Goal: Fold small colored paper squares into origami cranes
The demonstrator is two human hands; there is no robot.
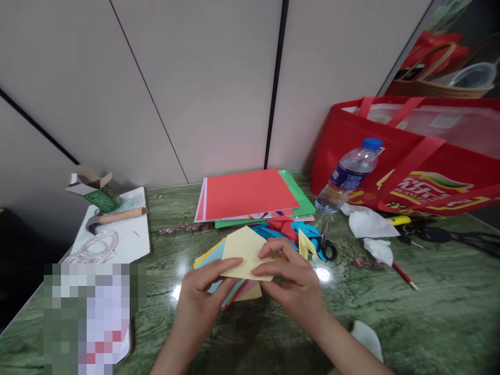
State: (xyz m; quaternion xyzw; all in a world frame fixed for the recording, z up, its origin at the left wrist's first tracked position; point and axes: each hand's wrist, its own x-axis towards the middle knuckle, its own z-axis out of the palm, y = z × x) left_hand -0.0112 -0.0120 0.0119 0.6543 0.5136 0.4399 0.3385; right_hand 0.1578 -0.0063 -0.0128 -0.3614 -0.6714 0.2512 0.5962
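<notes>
My left hand (203, 297) and my right hand (291, 281) both pinch a pale yellow folded paper (244, 250) just above the green marble table (429, 302). The fingers of each hand press on the paper's lower edge. Under it lie a few loose coloured sheets (238, 292) in blue, yellow and pink. Behind the paper sit blue and red paper scraps (285, 229), a small yellow folded piece (304, 244) and black-handled scissors (326, 247).
A stack of coloured paper (246, 195) with red on top lies behind. A water bottle (347, 177) leans by a red bag (422, 151). Crumpled tissues (367, 221), a hammer (117, 216), beads (96, 247) and a small box (94, 190) are around.
</notes>
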